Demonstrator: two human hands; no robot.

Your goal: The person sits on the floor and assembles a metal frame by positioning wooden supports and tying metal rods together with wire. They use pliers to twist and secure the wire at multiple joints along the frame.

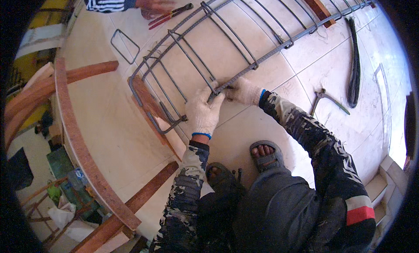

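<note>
A long cage of steel rebar [270, 55] with several rectangular stirrups runs from the middle left to the upper right over a tiled floor. My left hand [203, 111], in a white knit glove, is closed round the near lengthwise bar where a stirrup meets it. Just right of it, my right hand [246, 91], also gloved, has its fingers bent together at the same bar; what they pinch is hidden. A pair of pincers [325, 98] lies on the floor to the right. Beyond the pincers rests a dark bundle of tie wire [352, 65].
Wooden pieces [148, 104] [316, 6] prop the cage. A loose stirrup [125, 46] and red-handled cutters [170, 16] lie at the far left, near another person's blurred hand [157, 2]. A curved wooden railing [83, 152] edges a drop on the left. Steps [384, 187] are at lower right.
</note>
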